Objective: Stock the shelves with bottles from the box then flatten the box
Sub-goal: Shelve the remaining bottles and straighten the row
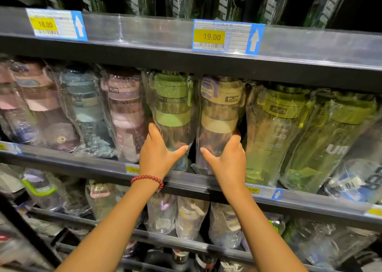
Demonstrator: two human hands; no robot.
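Observation:
Two plastic-wrapped bottles stand side by side on the middle shelf (86,161). The green-lidded bottle (172,106) has my left hand (157,153) wrapped around its lower part, thumb across the front. The beige-lidded bottle with a purple clasp (220,106) has my right hand (227,160) around its lower part. Both bottles are upright and rest on the shelf. A red bead bracelet (147,179) sits on my left wrist. No box is in view.
Pink, teal and purple wrapped bottles (124,110) crowd the shelf to the left; yellow-green ones (277,131) to the right. The upper shelf edge (144,31) carries price tags 18.00 and 19.00. Lower shelves (186,216) hold more wrapped bottles.

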